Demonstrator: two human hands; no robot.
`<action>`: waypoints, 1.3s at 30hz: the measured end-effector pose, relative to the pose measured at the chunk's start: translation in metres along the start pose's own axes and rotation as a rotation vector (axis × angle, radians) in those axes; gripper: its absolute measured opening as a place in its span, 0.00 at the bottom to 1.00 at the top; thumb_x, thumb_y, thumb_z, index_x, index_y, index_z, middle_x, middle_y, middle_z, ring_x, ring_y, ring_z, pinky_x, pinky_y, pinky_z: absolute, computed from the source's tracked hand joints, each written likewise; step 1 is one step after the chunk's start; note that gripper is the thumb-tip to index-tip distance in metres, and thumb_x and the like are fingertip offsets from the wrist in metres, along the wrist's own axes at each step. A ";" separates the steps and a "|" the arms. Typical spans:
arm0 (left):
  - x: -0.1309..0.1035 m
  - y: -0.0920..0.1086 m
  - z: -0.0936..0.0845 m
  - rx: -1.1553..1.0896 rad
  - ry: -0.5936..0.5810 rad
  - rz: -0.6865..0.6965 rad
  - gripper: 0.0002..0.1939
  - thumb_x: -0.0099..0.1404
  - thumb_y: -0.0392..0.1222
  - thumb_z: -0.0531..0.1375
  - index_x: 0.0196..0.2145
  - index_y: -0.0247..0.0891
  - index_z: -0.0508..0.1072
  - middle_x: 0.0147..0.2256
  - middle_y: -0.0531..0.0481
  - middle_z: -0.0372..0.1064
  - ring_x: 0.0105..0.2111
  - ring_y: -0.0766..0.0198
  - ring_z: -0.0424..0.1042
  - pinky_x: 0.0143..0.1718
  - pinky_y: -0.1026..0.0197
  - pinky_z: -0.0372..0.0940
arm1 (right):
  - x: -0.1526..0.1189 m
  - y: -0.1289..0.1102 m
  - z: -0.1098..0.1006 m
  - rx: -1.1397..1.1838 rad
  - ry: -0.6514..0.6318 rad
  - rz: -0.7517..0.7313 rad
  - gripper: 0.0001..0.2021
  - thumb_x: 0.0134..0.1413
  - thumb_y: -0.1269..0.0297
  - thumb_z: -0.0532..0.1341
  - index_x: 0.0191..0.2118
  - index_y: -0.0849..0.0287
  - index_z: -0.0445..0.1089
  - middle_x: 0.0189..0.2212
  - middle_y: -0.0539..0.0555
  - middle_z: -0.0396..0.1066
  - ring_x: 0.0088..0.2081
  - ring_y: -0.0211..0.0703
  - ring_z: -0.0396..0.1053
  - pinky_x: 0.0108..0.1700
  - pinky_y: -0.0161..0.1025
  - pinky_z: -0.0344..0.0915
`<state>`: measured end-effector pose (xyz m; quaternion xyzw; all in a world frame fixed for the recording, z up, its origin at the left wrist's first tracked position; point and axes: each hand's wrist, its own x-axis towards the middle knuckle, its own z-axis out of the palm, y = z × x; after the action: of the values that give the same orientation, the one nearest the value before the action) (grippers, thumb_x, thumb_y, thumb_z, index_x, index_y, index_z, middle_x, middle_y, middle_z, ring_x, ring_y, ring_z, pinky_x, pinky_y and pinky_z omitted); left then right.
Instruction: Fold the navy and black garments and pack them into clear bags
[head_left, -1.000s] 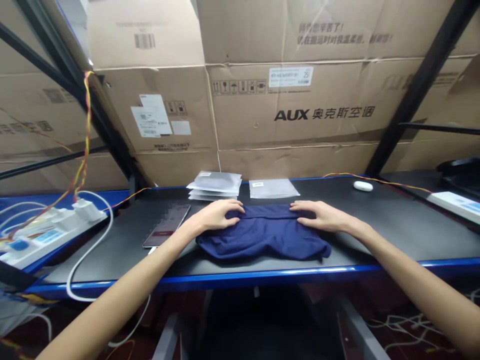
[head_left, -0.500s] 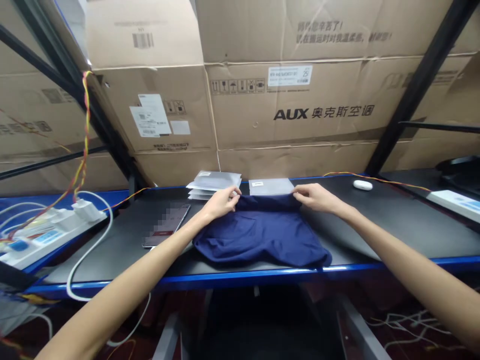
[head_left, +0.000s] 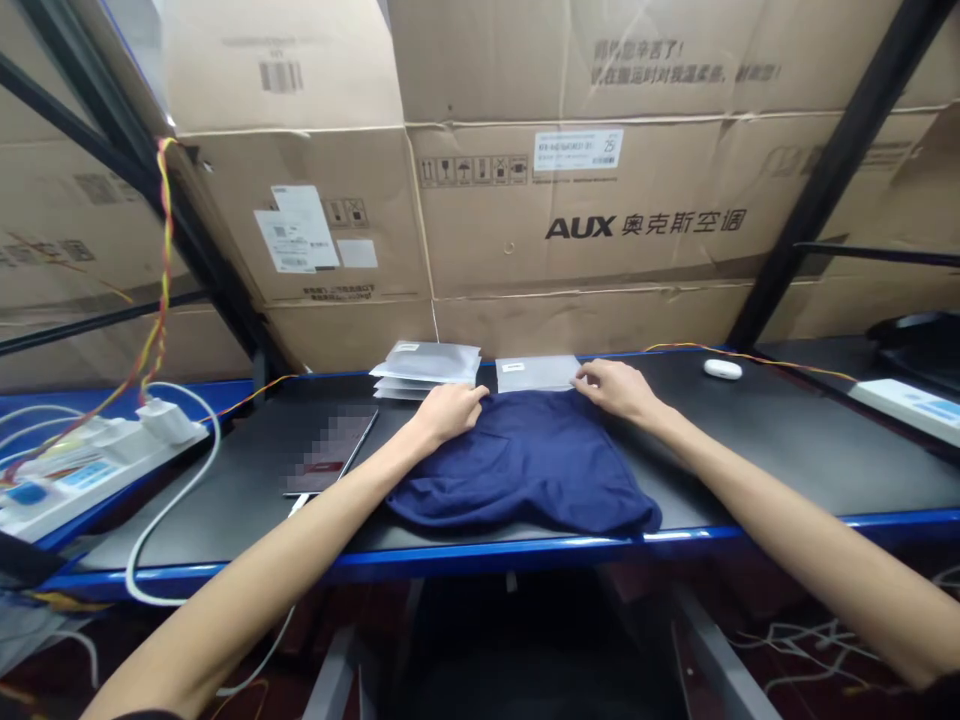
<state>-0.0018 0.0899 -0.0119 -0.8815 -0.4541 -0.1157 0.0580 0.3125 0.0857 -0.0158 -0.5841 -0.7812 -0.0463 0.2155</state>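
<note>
A dark blue cloth [head_left: 525, 460] lies spread on the black mat, its near edge reaching the table's blue front rim. My left hand [head_left: 452, 411] is closed at the cloth's far left corner, fingertips pinched on the fabric. At the far right corner my right hand [head_left: 616, 389] has its fingers curled together at the cloth's edge; what lies between the fingertips is too small to make out. Just behind the cloth is a translucent packet [head_left: 537, 373] with a small label. A stack of similar packets [head_left: 427, 362] lies behind my left hand.
A phone [head_left: 330, 455] with a white cable lies left of the cloth. Power strips stand at the left [head_left: 97, 465] and right [head_left: 911, 405]. A small white case [head_left: 723, 369] sits at the back right. Cardboard boxes [head_left: 487, 240] and black shelf posts rise behind the table.
The cloth's far edge, raised and folded before, now lies flatter. My left hand has moved slightly right and nearer to me, and my right hand slightly left.
</note>
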 end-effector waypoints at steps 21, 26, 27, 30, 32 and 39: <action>-0.058 0.020 0.001 -0.255 -0.243 0.168 0.35 0.70 0.64 0.50 0.69 0.47 0.52 0.70 0.45 0.39 0.70 0.48 0.40 0.68 0.43 0.41 | -0.052 -0.053 0.004 0.229 -0.493 -0.345 0.37 0.61 0.36 0.51 0.70 0.45 0.47 0.71 0.51 0.39 0.71 0.57 0.35 0.70 0.58 0.34; -0.058 0.021 -0.001 -0.267 -0.271 0.145 0.37 0.69 0.67 0.48 0.69 0.48 0.51 0.70 0.44 0.37 0.70 0.48 0.38 0.69 0.43 0.39 | -0.052 -0.055 0.002 0.231 -0.497 -0.338 0.37 0.61 0.35 0.51 0.70 0.46 0.48 0.71 0.51 0.39 0.71 0.57 0.35 0.70 0.57 0.34; -0.059 0.021 -0.001 -0.273 -0.267 0.146 0.37 0.69 0.66 0.48 0.69 0.47 0.51 0.70 0.44 0.38 0.70 0.48 0.38 0.69 0.43 0.39 | -0.052 -0.055 0.002 0.229 -0.496 -0.340 0.37 0.61 0.35 0.50 0.70 0.46 0.48 0.71 0.51 0.39 0.71 0.57 0.35 0.70 0.57 0.34; -0.059 0.021 0.000 -0.287 -0.262 0.152 0.37 0.69 0.66 0.49 0.69 0.48 0.51 0.70 0.44 0.38 0.70 0.47 0.38 0.69 0.42 0.39 | -0.051 -0.054 0.003 0.222 -0.497 -0.338 0.37 0.61 0.35 0.50 0.70 0.46 0.48 0.71 0.51 0.39 0.71 0.56 0.35 0.70 0.57 0.34; -0.059 0.020 -0.001 -0.289 -0.265 0.150 0.37 0.69 0.65 0.50 0.69 0.48 0.52 0.70 0.44 0.39 0.70 0.48 0.39 0.69 0.42 0.40 | -0.051 -0.054 0.003 0.226 -0.497 -0.337 0.37 0.61 0.35 0.51 0.70 0.46 0.48 0.71 0.51 0.40 0.71 0.57 0.35 0.70 0.57 0.34; -0.043 -0.004 -0.007 -0.236 0.087 0.169 0.20 0.69 0.41 0.52 0.56 0.41 0.71 0.61 0.45 0.63 0.61 0.56 0.63 0.63 0.53 0.57 | -0.051 -0.055 0.002 0.221 -0.500 -0.343 0.37 0.61 0.35 0.50 0.70 0.47 0.48 0.71 0.52 0.40 0.71 0.57 0.36 0.70 0.58 0.35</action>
<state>-0.0304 0.0569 -0.0166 -0.9114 -0.3588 -0.2010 -0.0171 0.2718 0.0237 -0.0278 -0.4101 -0.8973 0.1482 0.0680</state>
